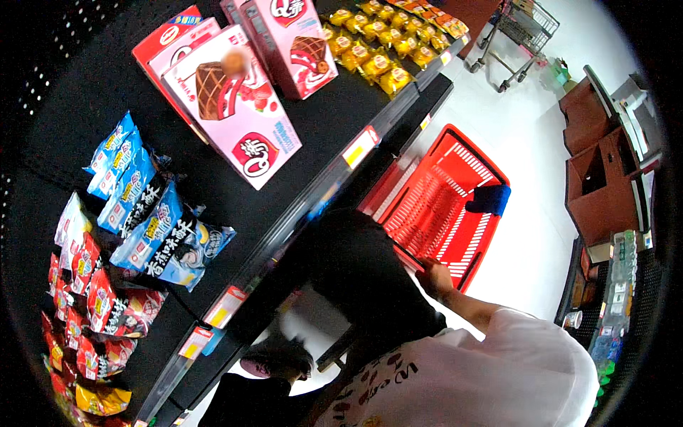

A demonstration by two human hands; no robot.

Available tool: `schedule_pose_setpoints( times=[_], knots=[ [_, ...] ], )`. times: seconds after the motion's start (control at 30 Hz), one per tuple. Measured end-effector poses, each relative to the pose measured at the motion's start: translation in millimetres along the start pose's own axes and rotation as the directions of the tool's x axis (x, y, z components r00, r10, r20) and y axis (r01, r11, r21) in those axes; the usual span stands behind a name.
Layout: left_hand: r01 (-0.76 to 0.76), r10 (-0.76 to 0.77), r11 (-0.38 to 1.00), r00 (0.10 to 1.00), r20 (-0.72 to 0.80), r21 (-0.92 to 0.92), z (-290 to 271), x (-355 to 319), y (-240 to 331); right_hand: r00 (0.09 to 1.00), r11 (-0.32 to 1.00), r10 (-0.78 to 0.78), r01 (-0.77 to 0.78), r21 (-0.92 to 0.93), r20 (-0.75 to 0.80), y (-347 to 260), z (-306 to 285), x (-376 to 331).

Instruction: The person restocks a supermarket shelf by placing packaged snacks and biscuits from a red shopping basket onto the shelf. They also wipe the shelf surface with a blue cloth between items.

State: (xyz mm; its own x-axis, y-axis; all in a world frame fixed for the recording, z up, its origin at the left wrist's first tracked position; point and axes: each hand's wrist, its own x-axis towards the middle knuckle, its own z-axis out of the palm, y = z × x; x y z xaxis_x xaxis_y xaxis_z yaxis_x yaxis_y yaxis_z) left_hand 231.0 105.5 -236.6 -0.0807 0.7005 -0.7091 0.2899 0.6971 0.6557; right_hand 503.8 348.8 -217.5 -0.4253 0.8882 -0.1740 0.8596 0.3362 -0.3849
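Note:
My right hand [435, 277] reaches out from a white sleeve, its fingers closed on the near rim of a red plastic shopping basket [466, 160]. Slotted walls and floor show inside the basket, and a dark blue piece [489, 201] sits at its right side. The basket is tilted beside my dark-clothed leg. My left hand does not show. Left of me, a black shelf [235, 213] carries pink cake boxes [242, 107], blue snack bags [167, 238] and red snack bags [107, 306].
Small yellow packets [377, 43] fill the shelf's far end. Price tags [361, 146] line its front edge. A metal shopping cart [523, 32] stands on the white floor [533, 121] at the back. Brown counters [597, 164] and a rack of bottles [620, 285] are at the right.

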Motion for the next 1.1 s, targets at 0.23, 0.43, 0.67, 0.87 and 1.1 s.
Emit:
schedule_pose_setpoints(
  times=[0.23, 0.43, 0.67, 0.87, 1.1],
  knots=[
    [0.014, -0.012, 0.999, 0.999, -0.049, 0.042, 25, -14, 4, 0.999, 0.997, -0.031, 0.032, 0.066, -0.012, 0, 6, 7],
    [0.043, -0.038, 0.997, 0.997, -0.073, 0.066, 32, -20, 11, 0.990, 0.988, -0.087, 0.100, -0.121, 0.113, -8, 15, 16],
    [0.097, -0.060, 0.980, 0.977, -0.207, 0.175, -8, -18, 23, 0.975, 0.978, -0.193, 0.200, -0.054, 0.111, -24, 13, 15],
    [-0.060, 0.206, 0.860, 0.950, -0.236, 0.507, -51, -23, 10, 0.954, 0.977, -0.148, 0.181, -0.109, 0.261, -11, 64, 31],
    [-0.003, 0.225, 0.932, 0.789, -0.572, 0.362, -102, -116, 143, 0.954, 0.962, -0.242, 0.211, 0.175, 0.178, -47, -24, 33]
  ],
)
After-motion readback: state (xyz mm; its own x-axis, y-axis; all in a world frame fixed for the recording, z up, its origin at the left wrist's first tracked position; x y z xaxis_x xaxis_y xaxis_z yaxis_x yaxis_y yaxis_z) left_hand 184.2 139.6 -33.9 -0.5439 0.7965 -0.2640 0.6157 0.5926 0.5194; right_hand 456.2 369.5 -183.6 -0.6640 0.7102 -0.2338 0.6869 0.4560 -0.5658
